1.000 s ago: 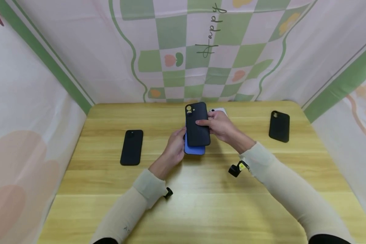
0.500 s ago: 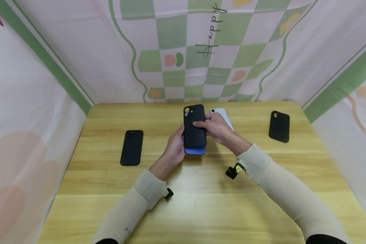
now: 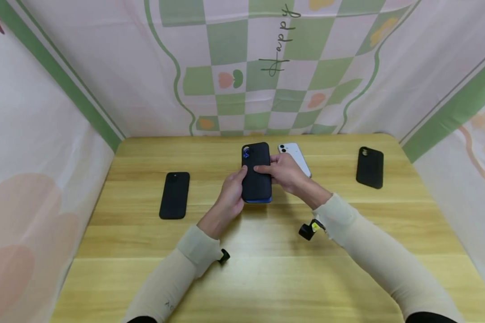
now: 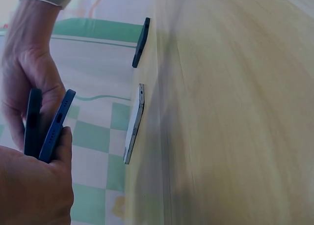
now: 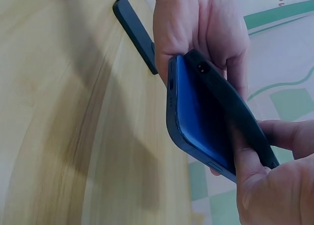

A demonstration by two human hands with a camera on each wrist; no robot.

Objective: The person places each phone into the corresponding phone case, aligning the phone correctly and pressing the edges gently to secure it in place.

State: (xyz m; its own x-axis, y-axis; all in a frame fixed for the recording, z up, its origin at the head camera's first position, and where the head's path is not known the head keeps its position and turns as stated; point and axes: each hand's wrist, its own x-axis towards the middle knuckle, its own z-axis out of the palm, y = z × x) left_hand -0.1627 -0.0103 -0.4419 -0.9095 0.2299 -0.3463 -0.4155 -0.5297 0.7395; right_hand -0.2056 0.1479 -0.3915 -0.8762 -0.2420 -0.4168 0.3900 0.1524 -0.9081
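Above the middle of the wooden table (image 3: 266, 269) both hands hold a blue phone (image 3: 259, 200) with a black phone case (image 3: 256, 172) lying over its back. My left hand (image 3: 237, 181) grips the phone's left edge, thumb on the case. My right hand (image 3: 272, 170) pinches the case from the right, fingers across its back. In the right wrist view the black case (image 5: 230, 107) sits at a slight angle on the blue phone (image 5: 196, 122), open at one end. The left wrist view shows the case (image 4: 32, 122) and phone (image 4: 55, 126) edge-on, still apart.
A white phone (image 3: 295, 158) lies face down just behind my right hand. A black case (image 3: 369, 167) lies at the far right, and a black phone (image 3: 174, 195) at the left. Patterned cloth walls enclose the table on three sides.
The black case has slid down over the blue phone, which now shows only as a thin strip at the bottom. Both hands have come closer together.
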